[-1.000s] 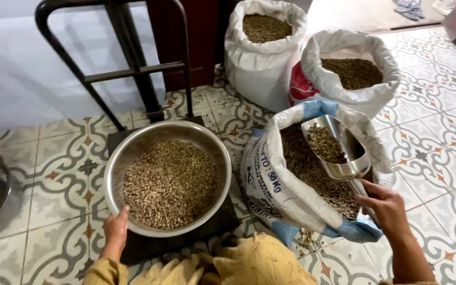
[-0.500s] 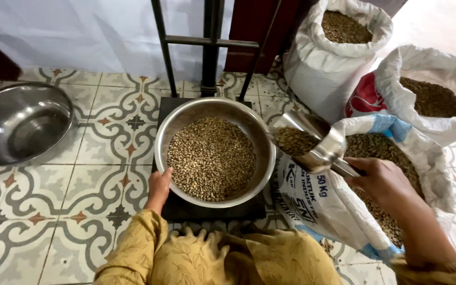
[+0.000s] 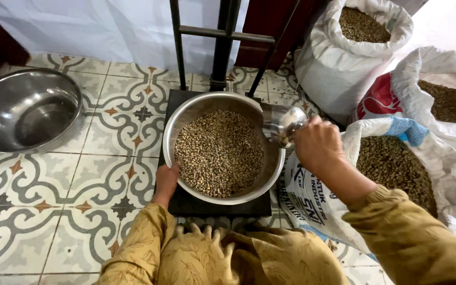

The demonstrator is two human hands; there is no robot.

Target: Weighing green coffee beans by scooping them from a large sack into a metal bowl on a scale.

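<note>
A steel bowl (image 3: 186,119) full of pale beans (image 3: 218,153) sits on a black floor scale (image 3: 212,205). My left hand (image 3: 167,179) rests on the bowl's near left rim. My right hand (image 3: 317,146) grips a metal scoop (image 3: 282,124), tipped over the bowl's right rim. Just right of it stands an open white sack (image 3: 312,184) of beans.
An empty steel bowl (image 3: 25,108) lies on the patterned tile floor (image 3: 54,200) at the left. Two more open sacks of beans (image 3: 339,68) (image 3: 434,79) stand at the back right. The scale's black upright post (image 3: 222,42) rises behind the bowl.
My right hand has carried the scoop from the sack to the bowl's right rim and tipped it. The view has shifted left. My left hand stays on the bowl.
</note>
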